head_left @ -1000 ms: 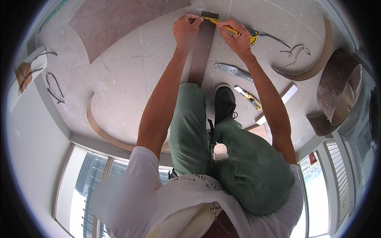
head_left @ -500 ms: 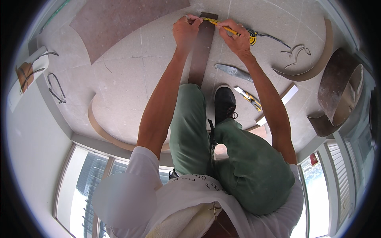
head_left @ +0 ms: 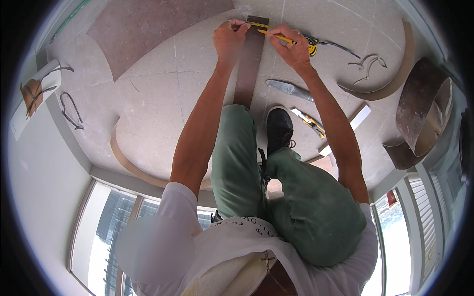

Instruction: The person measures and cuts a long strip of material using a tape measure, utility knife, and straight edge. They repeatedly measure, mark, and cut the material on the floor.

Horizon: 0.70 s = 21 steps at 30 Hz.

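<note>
A long brown strip (head_left: 251,64) lies on the floor, running away from my knee. Across its far end stretches the yellow blade of a tape measure (head_left: 258,25). My left hand (head_left: 230,38) pinches the blade's end at the strip's left edge. In my right hand (head_left: 292,48) is a yellow pencil (head_left: 282,37), its tip over the strip just on the near side of the blade. The tape measure's yellow and black case (head_left: 312,46) sits by my right hand's outer side, partly hidden by the fingers.
A putty knife or similar flat blade (head_left: 289,89) and a yellow utility knife (head_left: 314,125) lie near my shoe (head_left: 280,127). A large brown sheet (head_left: 143,29) is at far left. Curled brown strips (head_left: 422,106) stand at right; cord pieces (head_left: 369,65) lie closer in.
The pencil tip has shifted slightly left and nearer to me, off the blade's edge. My left hand stays nearly in place at the strip.
</note>
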Tool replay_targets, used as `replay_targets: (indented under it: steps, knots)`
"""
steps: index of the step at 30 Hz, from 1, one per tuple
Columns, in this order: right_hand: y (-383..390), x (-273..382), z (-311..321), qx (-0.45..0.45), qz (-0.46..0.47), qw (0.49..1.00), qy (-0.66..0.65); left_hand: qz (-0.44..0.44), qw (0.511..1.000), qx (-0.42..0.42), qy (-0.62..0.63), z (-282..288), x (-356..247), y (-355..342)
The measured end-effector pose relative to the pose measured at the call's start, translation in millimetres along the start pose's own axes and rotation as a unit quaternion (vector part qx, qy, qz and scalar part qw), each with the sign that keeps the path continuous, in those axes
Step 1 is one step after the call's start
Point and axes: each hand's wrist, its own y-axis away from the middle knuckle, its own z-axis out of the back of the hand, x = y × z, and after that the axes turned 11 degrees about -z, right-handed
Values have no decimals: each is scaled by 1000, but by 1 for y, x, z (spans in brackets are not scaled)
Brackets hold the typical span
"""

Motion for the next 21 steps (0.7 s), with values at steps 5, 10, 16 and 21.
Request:
replay_targets:
  steps: [5,10,16,21]
  knots:
    - [1,4,-1,-11,-17,1000,-2,7,1000,4,0,0,2,-2]
    - [0,0,1,6,18,1000,-3,-2,1000,-6,3,-2,4,-1]
    - [0,1,-2,-1,11,1000,8,13,1000,1,-1,0,1,-1]
    - [0,1,-2,1,13,1000,11,11,1000,-3,-4,0,-3,0]
